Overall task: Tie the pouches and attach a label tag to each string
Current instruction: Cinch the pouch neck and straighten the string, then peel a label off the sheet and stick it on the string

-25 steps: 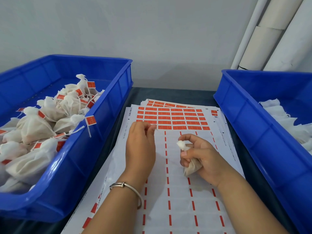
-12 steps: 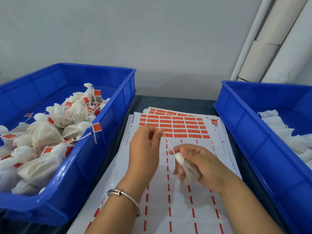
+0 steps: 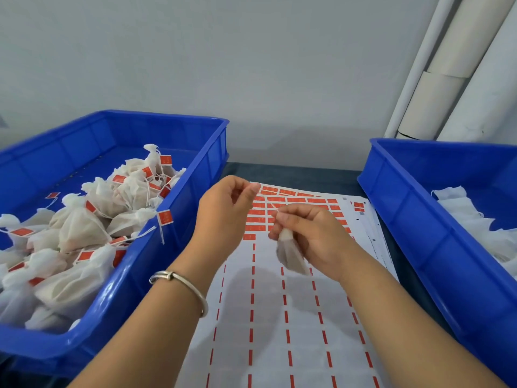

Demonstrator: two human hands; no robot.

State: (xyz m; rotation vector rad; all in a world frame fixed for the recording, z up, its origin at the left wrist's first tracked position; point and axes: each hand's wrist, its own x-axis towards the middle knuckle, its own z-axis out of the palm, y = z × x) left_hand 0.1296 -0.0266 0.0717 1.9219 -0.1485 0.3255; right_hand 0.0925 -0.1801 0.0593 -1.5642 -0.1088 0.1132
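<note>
- Your right hand (image 3: 313, 233) grips one small white pouch (image 3: 289, 254) by its gathered neck; the belly hangs free above the label sheet (image 3: 279, 317), lifted off it.
- Your left hand (image 3: 223, 217) pinches the free end of the string (image 3: 270, 204), thumb against forefinger, and the line runs taut from there across to the pouch neck.
- That pouch looks featherlight and soft, thin gauzy cloth around a loose filling, so it likely gives under pressure; the neck just below the drawstring is the place to hold, not the belly.
- The string is fine and probably slippery, so a fingertip pinch near its end suits it best.
- Counting now: one pouch in hand, one string under tension.
- The left bin (image 3: 179, 225) holds a heap of tagged pouches (image 3: 84, 228), well over a dozen, too piled to count exactly.
- The right bin (image 3: 419, 228) shows a mound of untied pouches (image 3: 475, 228), number unclear.
- Red labels (image 3: 316, 200) remain in about six rows at the sheet's far end; the near rows are peeled bare, and more sheets lie stacked beneath.
- Two bins, two hands, one silver bangle (image 3: 181, 284) on your left wrist.
</note>
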